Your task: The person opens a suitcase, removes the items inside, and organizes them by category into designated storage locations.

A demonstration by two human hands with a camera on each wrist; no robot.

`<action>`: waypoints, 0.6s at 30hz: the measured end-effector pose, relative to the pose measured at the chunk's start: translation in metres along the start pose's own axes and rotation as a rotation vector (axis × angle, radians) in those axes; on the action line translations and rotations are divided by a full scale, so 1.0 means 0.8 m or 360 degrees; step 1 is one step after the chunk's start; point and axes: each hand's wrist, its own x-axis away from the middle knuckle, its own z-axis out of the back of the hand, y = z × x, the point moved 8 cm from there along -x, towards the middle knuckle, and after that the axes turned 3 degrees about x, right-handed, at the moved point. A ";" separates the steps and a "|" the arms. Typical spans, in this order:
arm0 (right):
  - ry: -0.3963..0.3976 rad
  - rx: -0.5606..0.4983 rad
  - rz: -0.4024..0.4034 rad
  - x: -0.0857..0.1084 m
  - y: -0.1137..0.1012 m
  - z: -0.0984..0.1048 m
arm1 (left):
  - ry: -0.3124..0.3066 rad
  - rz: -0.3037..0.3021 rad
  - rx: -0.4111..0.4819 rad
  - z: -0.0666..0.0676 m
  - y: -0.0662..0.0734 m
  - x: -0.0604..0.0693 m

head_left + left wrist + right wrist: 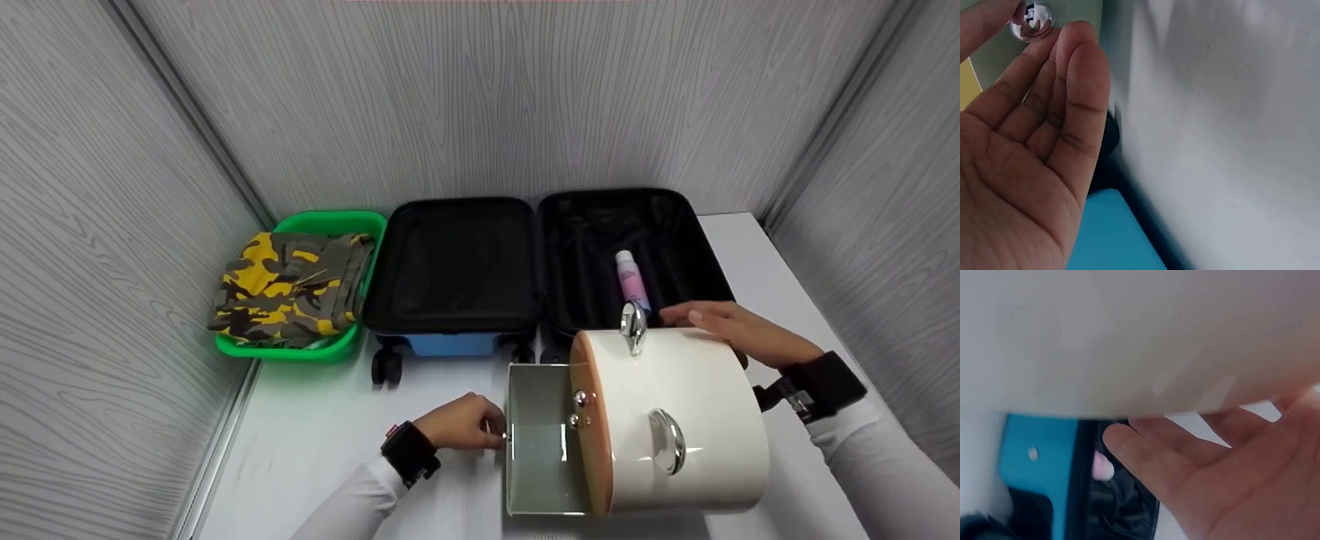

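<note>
A cream storage box (697, 420) with a tan front and chrome handles stands on the white table, one drawer (544, 442) pulled out to the left. At that drawer's outer face my left hand (469, 424) pinches the round chrome knob (1033, 22) between thumb and fingers. My right hand (739, 330) rests against the far side of the box with its fingers extended; in the right wrist view the box wall partly hides its fingertips. Beyond the box, a pink spray can (631, 277) with a white cap lies in the black-lined suitcase (589, 225).
The suitcase lies opened flat along the back wall, its blue shell (454, 345) and wheels (386, 366) facing me. To its left, a green basket (330, 221) holds folded camouflage cloth (292, 289). Grey wood-grain panels (450, 97) enclose the table on three sides.
</note>
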 end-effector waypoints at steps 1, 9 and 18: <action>0.0058 0.0057 -0.0009 -0.004 -0.002 0.010 | 0.0003 -0.0002 0.0007 -0.001 -0.001 0.000; 0.0601 0.0568 -0.0137 -0.063 -0.026 0.100 | 0.0021 0.0013 0.0113 -0.006 -0.008 0.003; 0.0763 0.0757 -0.0075 -0.142 -0.007 0.118 | 0.0051 0.0005 0.0185 -0.007 -0.009 0.005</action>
